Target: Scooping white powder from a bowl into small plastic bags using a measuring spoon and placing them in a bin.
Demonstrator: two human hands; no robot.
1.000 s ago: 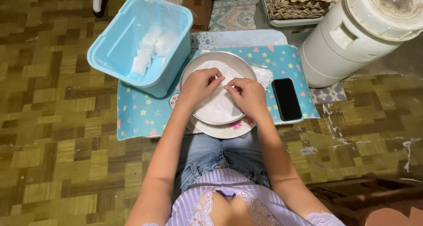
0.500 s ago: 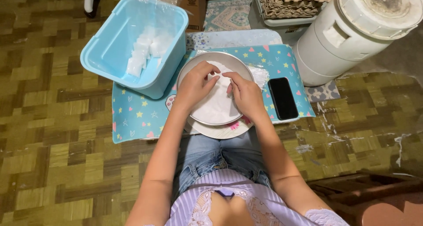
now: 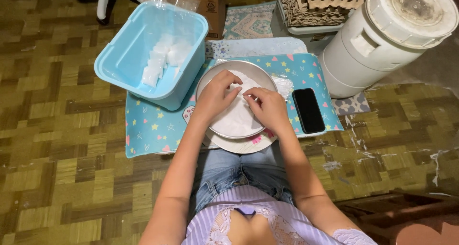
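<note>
- Since a second ago my left hand and right hand have closed together over the metal bowl.
- Both pinch a thin white sheet (soft, light, tearable, I judge); best held at its edges.

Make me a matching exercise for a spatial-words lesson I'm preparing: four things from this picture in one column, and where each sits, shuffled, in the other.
Things:
1. black phone
2. light blue plastic bin
3. round metal tray
4. white lidded barrel

Places:
A. on the floor past the right end of the mat
B. under both hands, on the mat's middle
C. on the left part of the mat, holding small clear bags
D. flat on the mat, just right of the tray

Pairs: 1-D, 2-C, 3-B, 4-A
</note>
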